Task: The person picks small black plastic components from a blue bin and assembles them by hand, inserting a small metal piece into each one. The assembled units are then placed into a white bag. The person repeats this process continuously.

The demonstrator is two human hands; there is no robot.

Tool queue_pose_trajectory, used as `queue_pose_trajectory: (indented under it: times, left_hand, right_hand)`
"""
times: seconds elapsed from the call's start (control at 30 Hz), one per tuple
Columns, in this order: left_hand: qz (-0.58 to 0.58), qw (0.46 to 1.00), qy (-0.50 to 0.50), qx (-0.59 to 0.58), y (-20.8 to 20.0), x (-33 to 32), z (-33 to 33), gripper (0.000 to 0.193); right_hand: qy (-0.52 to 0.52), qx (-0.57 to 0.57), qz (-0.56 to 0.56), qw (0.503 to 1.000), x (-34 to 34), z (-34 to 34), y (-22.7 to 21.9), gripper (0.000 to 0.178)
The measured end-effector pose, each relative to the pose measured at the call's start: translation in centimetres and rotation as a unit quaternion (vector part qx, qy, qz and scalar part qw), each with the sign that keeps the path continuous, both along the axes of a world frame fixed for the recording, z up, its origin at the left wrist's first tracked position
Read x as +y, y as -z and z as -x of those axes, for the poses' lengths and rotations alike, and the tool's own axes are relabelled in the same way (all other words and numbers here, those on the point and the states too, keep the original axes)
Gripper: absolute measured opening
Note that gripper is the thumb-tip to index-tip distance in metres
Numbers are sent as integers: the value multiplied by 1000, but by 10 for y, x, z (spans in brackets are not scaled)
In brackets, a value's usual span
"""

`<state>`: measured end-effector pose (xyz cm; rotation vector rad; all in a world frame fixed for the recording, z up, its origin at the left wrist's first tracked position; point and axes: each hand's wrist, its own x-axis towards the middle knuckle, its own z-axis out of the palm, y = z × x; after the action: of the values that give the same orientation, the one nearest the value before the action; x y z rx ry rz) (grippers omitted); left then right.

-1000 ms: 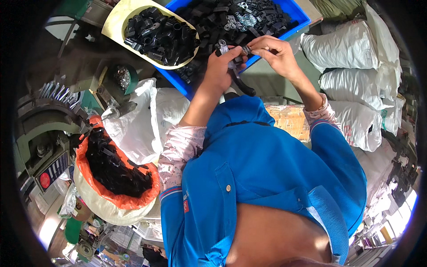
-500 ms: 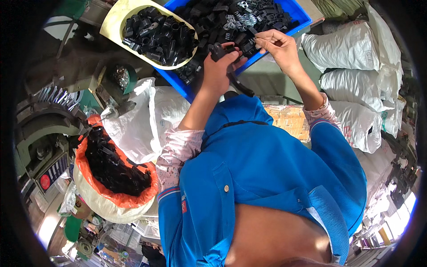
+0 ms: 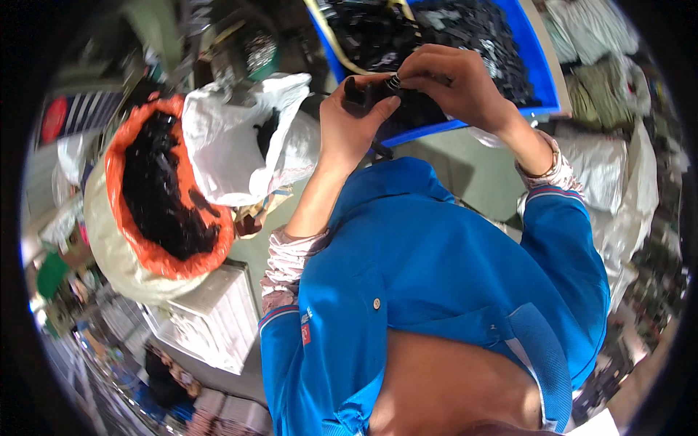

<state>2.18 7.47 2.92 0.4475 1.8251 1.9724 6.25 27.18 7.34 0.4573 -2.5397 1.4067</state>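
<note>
Over the near rim of the blue crate (image 3: 539, 80), both hands meet on one small black plastic part (image 3: 361, 93). The left hand (image 3: 350, 123) is closed around that part from below, thumb pressed along its side, holding it steady just above the crate's front wall. The right hand (image 3: 454, 86) comes in from the crate's right side, its fingertips pinched together on a small ring-like metal piece (image 3: 393, 81) at the part's upper end; whether that piece is already seated or only being offered up is too small to tell.

Inside the crate lies a heap of loose black parts (image 3: 480, 36) of the same kind, and a pale yellow tub (image 3: 336, 45) rests at the crate's left end with more black pieces in it. Left of the crate a white plastic sack (image 3: 240, 145) sags open, and farther left of that stands a sack with an orange liner (image 3: 131, 218), filled with black pieces.

By my reading, the step in hand is fitting the small piece onto the held part, one unit at a time. The next move likely calls for a steady left grip while the right fingertips press or twist the piece home, keeping it square to the part so it does not slip and drop into the heap below.
</note>
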Motion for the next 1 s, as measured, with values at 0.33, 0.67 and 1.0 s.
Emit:
queue_pose_trajectory:
  times: [0.33, 0.67, 1.0]
  left_hand:
    - [-22, 965, -236, 115, 2, -68, 7, 43]
    - [-120, 937, -327, 37, 22, -100, 11, 21]
    - [96, 946, -221, 219, 22, -128, 29, 9]
  right_hand:
    - [-179, -68, -40, 981, -86, 93, -13, 17]
    - [-124, -289, 324, 892, -127, 58, 67, 28]
    - [-66, -301, 395, 866, -121, 67, 75, 24]
